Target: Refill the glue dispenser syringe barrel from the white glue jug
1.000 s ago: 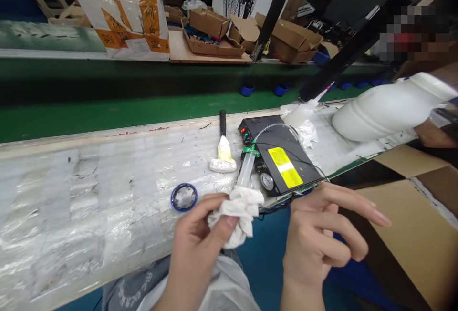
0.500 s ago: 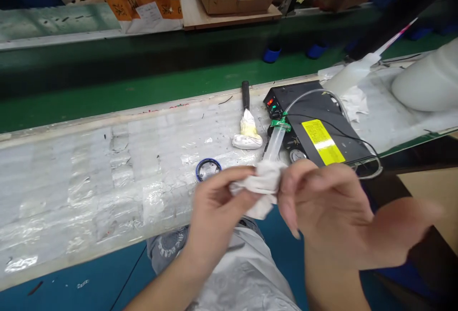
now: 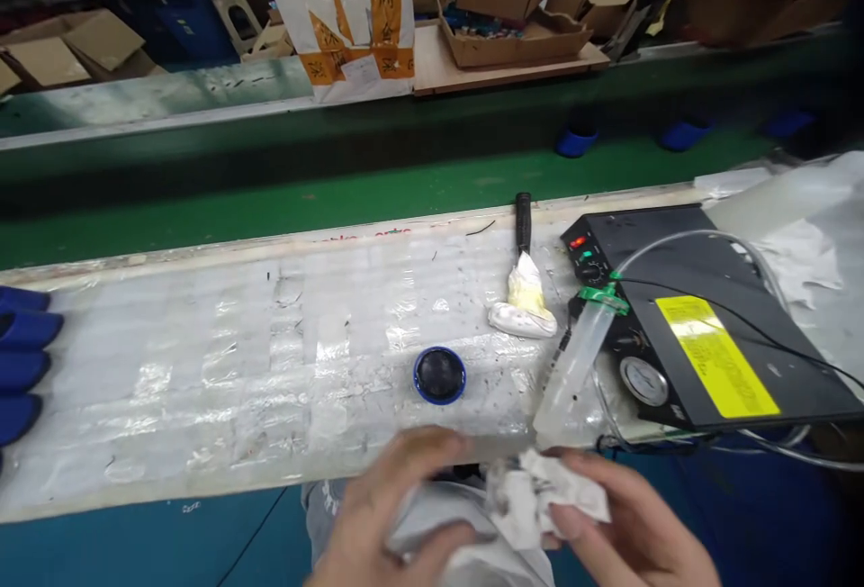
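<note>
A film-covered bench (image 3: 202, 362) carries a blue-rimmed disc (image 3: 439, 374), brush (image 3: 524, 285) and black box (image 3: 702, 335).

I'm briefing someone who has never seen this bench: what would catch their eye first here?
Probably the black control box with its bright yellow label at the right of the plastic-wrapped bench, a clear syringe leaning on its front. Next, the small blue-rimmed round part lying alone mid-bench. At the near edge, the right hand pinches a crumpled white cloth, the left hand close beside it.

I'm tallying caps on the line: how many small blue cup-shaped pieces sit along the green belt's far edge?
3: one blue cup left, one middle, one blurred right; more may be hidden off-frame.
</note>
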A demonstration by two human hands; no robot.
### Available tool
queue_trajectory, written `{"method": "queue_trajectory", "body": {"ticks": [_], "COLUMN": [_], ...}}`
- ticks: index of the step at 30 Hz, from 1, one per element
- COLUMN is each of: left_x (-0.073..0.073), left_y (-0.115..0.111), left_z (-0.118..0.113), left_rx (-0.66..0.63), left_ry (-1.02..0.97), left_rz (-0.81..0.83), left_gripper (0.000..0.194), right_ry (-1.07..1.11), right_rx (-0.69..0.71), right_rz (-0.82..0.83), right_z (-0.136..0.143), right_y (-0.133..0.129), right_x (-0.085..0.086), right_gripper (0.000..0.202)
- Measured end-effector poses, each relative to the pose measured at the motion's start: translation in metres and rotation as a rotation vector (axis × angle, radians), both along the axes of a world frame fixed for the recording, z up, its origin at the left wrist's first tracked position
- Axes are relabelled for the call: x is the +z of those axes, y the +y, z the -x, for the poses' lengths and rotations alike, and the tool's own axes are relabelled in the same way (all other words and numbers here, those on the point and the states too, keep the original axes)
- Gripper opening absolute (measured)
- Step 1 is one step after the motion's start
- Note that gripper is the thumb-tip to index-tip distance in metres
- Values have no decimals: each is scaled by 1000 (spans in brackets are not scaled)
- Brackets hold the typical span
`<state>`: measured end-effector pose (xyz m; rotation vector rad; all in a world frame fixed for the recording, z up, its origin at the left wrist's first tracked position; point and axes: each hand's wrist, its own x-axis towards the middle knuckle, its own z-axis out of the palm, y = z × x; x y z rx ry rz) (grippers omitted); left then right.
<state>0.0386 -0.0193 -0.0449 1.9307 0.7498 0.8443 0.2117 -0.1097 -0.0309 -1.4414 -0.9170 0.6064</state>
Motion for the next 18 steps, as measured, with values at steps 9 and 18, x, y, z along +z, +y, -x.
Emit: {"method": "queue_trajectory", "body": {"ticks": [9,18], "left_x": [-21,-7], "left_y": [88,71], "left_z": [-18,-10], "left_rx": [-102,236], "left_ry": [174,-214], "left_rz": [88,-211], "left_gripper": [81,66], "right_ry": [176,117], "right_rx": [-149,-421], "right_rz": [47,-164], "right_z": [-43,-8], "right_y": [18,28], "right_x": [4,-14], "right_gripper": [42,28]}}
